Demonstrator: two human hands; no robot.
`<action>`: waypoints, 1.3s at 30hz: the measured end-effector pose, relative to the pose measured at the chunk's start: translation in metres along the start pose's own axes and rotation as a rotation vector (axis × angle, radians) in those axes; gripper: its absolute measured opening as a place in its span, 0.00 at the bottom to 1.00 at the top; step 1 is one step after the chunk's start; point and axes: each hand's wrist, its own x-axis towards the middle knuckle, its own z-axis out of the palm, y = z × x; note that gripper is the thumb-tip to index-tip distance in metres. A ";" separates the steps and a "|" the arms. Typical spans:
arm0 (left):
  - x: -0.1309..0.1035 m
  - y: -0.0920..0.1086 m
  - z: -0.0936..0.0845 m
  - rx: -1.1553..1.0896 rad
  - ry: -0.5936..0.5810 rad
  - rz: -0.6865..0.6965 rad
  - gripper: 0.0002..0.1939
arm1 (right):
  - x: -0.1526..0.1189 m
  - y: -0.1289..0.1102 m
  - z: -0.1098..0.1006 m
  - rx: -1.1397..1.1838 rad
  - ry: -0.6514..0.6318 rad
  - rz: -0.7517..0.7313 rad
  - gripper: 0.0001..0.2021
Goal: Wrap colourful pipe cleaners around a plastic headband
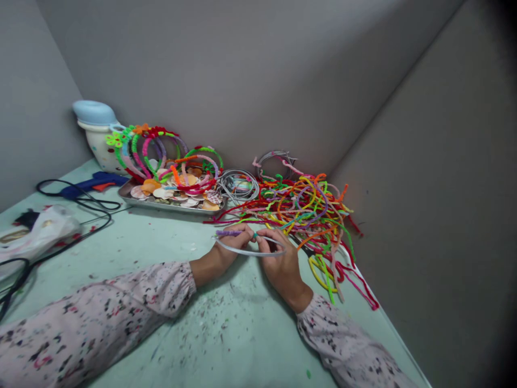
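Observation:
A thin grey headband (250,252) curves between my two hands above the pale green table (238,339). Purple fuzzy wire (229,233) wraps its left end. My left hand (230,249) is closed on the headband beside the purple part, fingers pinched. My right hand (280,261) is closed on the headband's other side, thumb and fingertips near a small teal bit (254,235) between the hands. Just beyond my right hand lies a heap of coloured pipe cleaners (307,202).
A metal tray (173,205) of shells and finished colourful headbands (147,153) stands behind. Grey headbands (239,186) lie beside it. At left are a lidded white container (100,143), blue glue gun (95,182), black cable (95,229) and plastic bag (48,229). Yellow-handled scissors (319,277) lie right.

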 end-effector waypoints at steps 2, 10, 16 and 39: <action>0.000 0.000 0.000 -0.003 0.004 -0.010 0.12 | 0.001 0.000 -0.001 -0.016 -0.008 -0.009 0.07; -0.001 0.003 0.001 -0.016 0.022 -0.015 0.13 | 0.001 0.001 -0.001 -0.012 -0.010 0.025 0.06; 0.000 0.005 0.002 -0.023 -0.007 -0.015 0.12 | 0.001 -0.001 0.000 0.003 0.007 0.045 0.06; -0.002 0.004 0.002 0.049 -0.006 0.038 0.13 | 0.002 0.003 0.001 0.022 -0.024 0.109 0.07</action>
